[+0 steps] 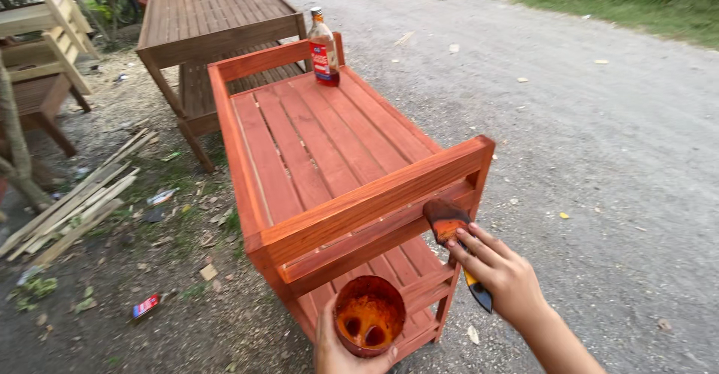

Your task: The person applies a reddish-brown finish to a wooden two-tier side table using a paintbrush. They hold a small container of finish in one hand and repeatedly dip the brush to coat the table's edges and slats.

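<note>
Orange-stained and probably slippery, the light brush [449, 224] sits pinched by its handle in the right hand [503, 275] at the cart's [329, 157] near right corner, while left-hand [337, 351] fingers cup the stain-filled bowl [369, 315].

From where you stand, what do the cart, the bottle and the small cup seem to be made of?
Cart: slatted wood, visible grain, reddish-brown stain. Bottle: clear, glossy, probably glass or plastic. Cup in the left hand: stain-coated, material unclear.

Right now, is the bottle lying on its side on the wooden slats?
No, the bottle stands upright at the far corner of the red-stained wooden cart, against its far rail.
</note>
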Action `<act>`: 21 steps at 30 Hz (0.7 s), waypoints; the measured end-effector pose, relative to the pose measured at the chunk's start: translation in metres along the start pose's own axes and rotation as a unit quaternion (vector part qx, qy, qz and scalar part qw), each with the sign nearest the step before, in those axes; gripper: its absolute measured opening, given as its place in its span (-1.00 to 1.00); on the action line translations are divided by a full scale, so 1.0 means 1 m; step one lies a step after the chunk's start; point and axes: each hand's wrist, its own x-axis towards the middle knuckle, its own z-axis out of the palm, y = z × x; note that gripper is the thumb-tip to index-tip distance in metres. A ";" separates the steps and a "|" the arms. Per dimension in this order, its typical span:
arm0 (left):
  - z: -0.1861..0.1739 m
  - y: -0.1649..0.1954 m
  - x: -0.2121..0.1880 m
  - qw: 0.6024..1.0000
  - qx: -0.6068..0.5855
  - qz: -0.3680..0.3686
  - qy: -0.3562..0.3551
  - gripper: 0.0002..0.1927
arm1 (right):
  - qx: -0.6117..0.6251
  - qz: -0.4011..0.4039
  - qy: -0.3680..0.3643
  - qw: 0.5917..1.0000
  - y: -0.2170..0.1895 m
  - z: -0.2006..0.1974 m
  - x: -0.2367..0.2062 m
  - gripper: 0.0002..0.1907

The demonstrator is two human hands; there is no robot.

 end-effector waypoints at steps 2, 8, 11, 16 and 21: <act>0.019 0.004 0.001 0.999 0.003 0.022 -0.035 0.17 | -0.055 -0.047 -0.039 0.997 0.032 0.001 0.010 -0.51; 0.053 0.012 0.010 0.994 0.039 0.011 -0.106 0.22 | -0.136 -0.037 -0.053 0.989 0.063 0.027 0.020 -0.57; 0.060 0.012 0.013 0.995 0.023 0.002 -0.098 0.21 | -0.003 0.130 -0.013 0.991 0.057 0.030 0.019 -0.57; 0.063 0.009 0.018 0.993 0.040 -0.003 -0.110 0.23 | -0.073 -0.010 0.023 0.997 0.060 0.017 0.024 -0.60; 0.059 0.007 0.021 0.991 0.045 -0.022 -0.122 0.26 | -0.014 0.126 0.059 0.990 0.046 0.027 0.026 -0.61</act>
